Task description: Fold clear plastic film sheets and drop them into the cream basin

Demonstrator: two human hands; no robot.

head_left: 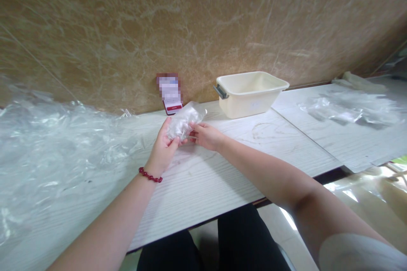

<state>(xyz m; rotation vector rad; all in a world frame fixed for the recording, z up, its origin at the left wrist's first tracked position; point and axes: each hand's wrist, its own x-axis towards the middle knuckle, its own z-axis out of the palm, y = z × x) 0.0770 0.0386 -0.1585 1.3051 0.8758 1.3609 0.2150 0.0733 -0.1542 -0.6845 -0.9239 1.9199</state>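
Note:
A small clear plastic bag (187, 119) with something pale inside is held above the white wood-grain table (203, 178), in the middle of the view. My left hand (163, 146), with a red bead bracelet at its wrist, grips the bag's lower end from the left. My right hand (206, 135) pinches the same bag from the right side. Both hands are closed on it, fingertips nearly meeting.
A cream plastic tub (251, 92) with a grey handle stands by the marble wall at the back right. A small red and white box (171, 100) leans against the wall behind the bag. Heaped clear plastic film (54, 144) covers the left; more plastic film (349, 110) lies far right.

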